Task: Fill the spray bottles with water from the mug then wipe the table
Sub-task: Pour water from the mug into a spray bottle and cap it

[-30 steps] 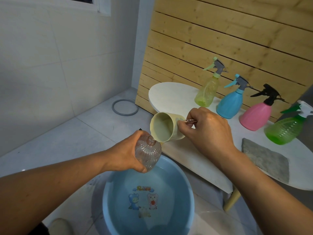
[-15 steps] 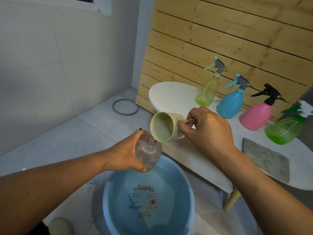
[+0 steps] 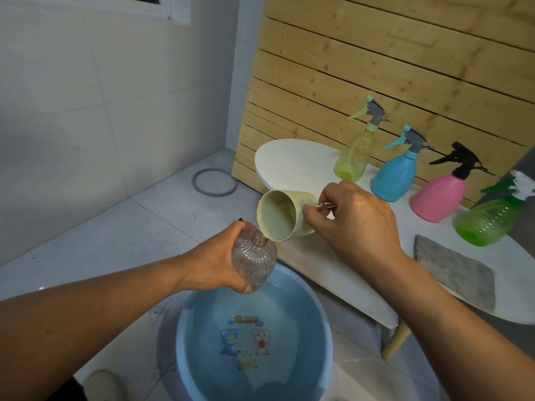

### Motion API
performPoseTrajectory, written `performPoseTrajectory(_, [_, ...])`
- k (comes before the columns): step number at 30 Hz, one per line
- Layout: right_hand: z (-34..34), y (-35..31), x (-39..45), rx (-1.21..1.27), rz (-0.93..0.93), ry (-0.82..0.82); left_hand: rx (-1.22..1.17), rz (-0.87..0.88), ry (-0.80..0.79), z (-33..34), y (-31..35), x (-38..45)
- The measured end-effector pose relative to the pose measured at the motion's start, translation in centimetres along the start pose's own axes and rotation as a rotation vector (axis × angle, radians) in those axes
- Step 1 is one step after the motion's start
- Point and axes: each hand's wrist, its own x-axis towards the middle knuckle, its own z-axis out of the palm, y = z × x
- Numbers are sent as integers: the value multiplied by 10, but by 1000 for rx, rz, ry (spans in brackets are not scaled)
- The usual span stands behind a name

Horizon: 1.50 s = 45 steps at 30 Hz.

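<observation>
My left hand [image 3: 215,261] grips a clear ribbed spray bottle [image 3: 254,263] without its spray head, neck up, above the blue basin [image 3: 324,319]. My right hand [image 3: 351,218] holds the cream mug [image 3: 282,217] by its handle side, tipped over so its lip touches the bottle's open neck. A thin pinkish tube pokes out between my right fingers. On the white table [image 3: 292,164] stand a yellow-green spray bottle [image 3: 354,156], a blue one [image 3: 395,176], a pink one [image 3: 440,196] and a green one [image 3: 489,222], each with a trigger head.
A grey cloth [image 3: 453,274] lies on the table near its front edge. The basin holds water and sits on the tiled floor below the table's left end. A grey ring [image 3: 214,185] lies on the floor by the wooden slat wall [image 3: 376,62].
The mug's lip has dropped slightly closer onto the bottle's neck. Both hands otherwise keep the same place.
</observation>
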Motion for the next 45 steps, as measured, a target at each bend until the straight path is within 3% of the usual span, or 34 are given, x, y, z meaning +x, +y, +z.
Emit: performPoseTrajectory(45, [3, 0, -2, -88, -94, 84, -18, -9, -11, 1, 2, -1])
